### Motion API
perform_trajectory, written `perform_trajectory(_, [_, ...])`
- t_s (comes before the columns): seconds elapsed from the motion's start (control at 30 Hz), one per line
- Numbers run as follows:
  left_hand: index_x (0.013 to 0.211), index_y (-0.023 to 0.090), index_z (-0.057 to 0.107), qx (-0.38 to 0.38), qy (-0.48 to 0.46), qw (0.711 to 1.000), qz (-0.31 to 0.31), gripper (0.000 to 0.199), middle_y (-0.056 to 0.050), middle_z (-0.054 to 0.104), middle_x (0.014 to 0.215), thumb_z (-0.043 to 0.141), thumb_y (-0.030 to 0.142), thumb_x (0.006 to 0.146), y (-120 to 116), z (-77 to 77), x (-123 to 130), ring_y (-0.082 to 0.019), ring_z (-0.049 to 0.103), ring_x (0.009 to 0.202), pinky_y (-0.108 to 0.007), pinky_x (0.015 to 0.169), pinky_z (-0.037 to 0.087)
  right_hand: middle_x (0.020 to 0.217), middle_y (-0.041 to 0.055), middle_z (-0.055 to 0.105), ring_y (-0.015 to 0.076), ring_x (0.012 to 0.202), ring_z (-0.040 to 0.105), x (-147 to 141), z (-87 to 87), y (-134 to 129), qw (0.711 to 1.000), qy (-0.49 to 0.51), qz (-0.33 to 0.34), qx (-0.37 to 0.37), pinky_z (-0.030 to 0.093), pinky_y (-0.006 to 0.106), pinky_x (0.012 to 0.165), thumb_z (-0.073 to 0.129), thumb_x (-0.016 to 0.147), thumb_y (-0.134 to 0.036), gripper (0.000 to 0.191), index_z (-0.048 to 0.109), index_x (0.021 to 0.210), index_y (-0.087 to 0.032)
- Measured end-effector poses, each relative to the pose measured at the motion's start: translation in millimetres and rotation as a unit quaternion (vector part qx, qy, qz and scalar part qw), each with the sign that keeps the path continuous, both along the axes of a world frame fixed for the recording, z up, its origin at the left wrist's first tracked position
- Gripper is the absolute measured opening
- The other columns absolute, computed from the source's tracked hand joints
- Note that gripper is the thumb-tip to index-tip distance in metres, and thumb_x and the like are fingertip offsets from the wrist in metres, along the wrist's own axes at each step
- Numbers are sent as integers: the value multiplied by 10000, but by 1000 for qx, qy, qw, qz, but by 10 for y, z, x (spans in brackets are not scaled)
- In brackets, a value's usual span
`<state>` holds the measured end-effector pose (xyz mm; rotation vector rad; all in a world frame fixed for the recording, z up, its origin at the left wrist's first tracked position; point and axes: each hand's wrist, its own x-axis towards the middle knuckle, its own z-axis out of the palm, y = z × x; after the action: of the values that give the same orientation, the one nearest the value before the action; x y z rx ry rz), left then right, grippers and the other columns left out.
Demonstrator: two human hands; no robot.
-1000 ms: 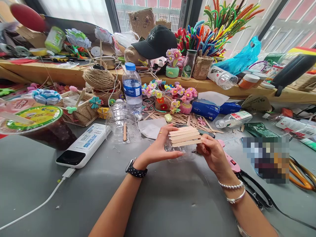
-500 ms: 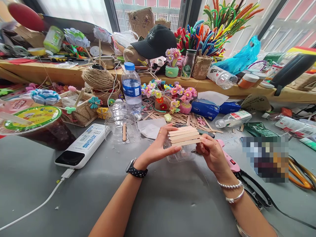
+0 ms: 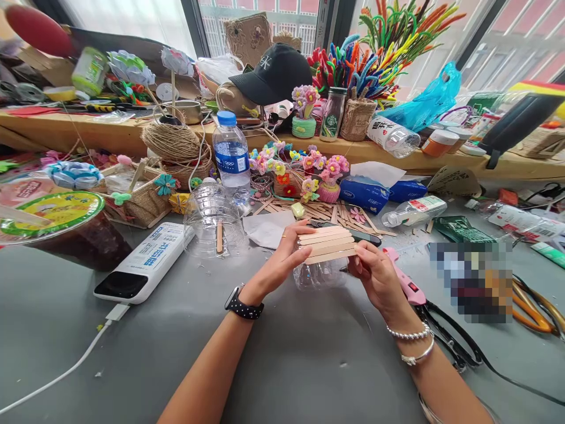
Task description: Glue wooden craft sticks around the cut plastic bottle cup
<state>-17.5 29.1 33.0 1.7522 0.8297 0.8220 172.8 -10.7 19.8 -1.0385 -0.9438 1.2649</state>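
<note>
Several pale wooden craft sticks (image 3: 329, 245) lie side by side in a flat row, above a clear plastic piece (image 3: 318, 277) that looks like part of a cut bottle. My left hand (image 3: 282, 259), with a dotted black watch band at the wrist, holds the row's left end, its thumb at the near left corner. My right hand (image 3: 375, 270) pinches the right end of the nearest stick between thumb and fingers. How the sticks join the plastic is hidden. Just right of my right hand lies a pink glue gun (image 3: 408, 281) with a black cord.
Loose sticks (image 3: 326, 210) lie scattered behind my hands, near a white tissue (image 3: 270, 228). To the left are a cut clear bottle (image 3: 214, 215), a white power bank (image 3: 145, 262) and a lidded drink cup (image 3: 66, 227). A blue-capped water bottle (image 3: 232, 154) stands at the back.
My left thumb has drawn back leftward from the near edge of the sticks. My right hand keeps its pinch. The whole view has shifted slightly.
</note>
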Motion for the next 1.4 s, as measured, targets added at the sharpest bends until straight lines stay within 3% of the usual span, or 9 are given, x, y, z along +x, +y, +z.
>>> perform_trajectory(0.4, [1129,231,371,7,-8,1000,-9,407,-66,209,1398,452,424,780,-1,6,8,-244,140,1318,-403,1063,132,459,-68,322,51,432,254,-10,-13,-4,1000,17,-6,0,193,224,436,570,718,-335,277,425,539,-182])
perform_trajectory(0.67, [1123,228,386,-17,-19,1000,-13,370,-48,188,1407,366,428,811,9,15,0,-232,98,1324,-405,1071,92,464,-67,346,54,445,261,-30,-18,0,999,22,-25,-5,208,218,441,586,704,-340,264,436,551,-185])
perform_trajectory(1.03, [1152,241,360,19,-5,1000,-9,455,-66,212,1396,522,403,760,-9,-15,-7,-239,142,1318,-380,1062,150,479,-69,348,52,458,275,-81,-9,-21,998,32,-54,-9,220,211,446,604,681,-345,271,429,551,-184])
perform_trajectory(1.4, [1133,245,375,6,-21,1000,-4,407,-60,215,1398,509,388,776,0,-45,3,-234,161,1313,-386,1062,150,477,-70,354,52,454,278,-94,-23,-14,998,27,-60,-2,230,209,442,600,684,-351,265,435,559,-185])
